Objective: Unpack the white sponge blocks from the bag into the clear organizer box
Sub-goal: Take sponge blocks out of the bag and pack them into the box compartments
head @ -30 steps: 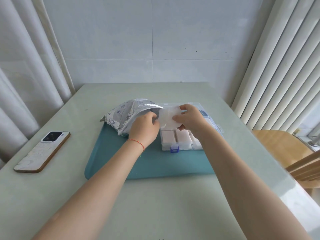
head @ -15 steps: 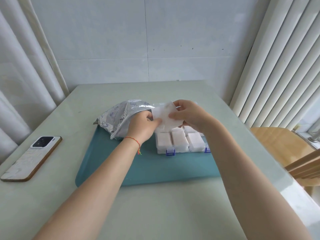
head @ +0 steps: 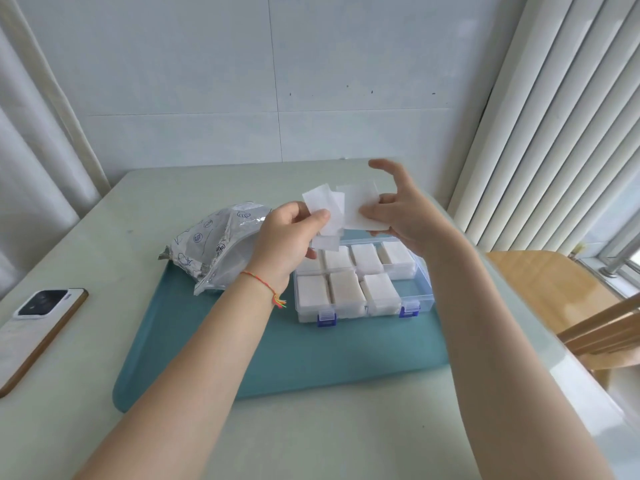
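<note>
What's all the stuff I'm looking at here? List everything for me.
sponge blocks: several, white, held above the box
organizer box: one, clear with blue latches, on tray, compartments mostly filled with white blocks
bag: one, silvery printed, on tray's left end
tray: one, teal, on table
phone: one, white-backed, table's left edge
table: one, pale green
chair: one, wooden, right
left hand: pinches blocks
right hand: holds a block

Sponge blocks [head: 346, 299] white; organizer box [head: 420, 289] clear, blue latches [head: 326, 319]; bag [head: 214, 244] silver, blue doodle print; tray [head: 304, 355] teal; worktop [head: 104, 237] pale green.
</note>
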Motion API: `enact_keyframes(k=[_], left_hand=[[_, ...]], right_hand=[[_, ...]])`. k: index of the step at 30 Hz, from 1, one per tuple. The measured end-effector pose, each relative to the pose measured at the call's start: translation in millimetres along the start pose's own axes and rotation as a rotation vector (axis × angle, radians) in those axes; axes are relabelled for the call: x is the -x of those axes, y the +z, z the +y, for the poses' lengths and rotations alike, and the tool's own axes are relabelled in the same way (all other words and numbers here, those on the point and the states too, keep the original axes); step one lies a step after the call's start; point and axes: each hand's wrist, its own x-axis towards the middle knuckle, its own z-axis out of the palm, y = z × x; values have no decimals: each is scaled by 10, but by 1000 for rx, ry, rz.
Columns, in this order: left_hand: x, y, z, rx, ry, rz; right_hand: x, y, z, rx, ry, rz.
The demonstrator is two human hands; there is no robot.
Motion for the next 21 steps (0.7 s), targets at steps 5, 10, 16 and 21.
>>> enact_keyframes(k=[5, 10, 16, 21], left_hand=[[81, -33, 59, 299, -160, -132], [76, -108, 64, 389, -204, -161], [70, -164, 93, 575, -324, -292], [74, -127, 55, 708, -454, -247]], right_hand=[[16, 131, -34, 188, -48, -19], [73, 238, -128, 355, 20, 33], [69, 237, -200, 528, -76, 103], [95, 261, -229, 199, -142, 141]])
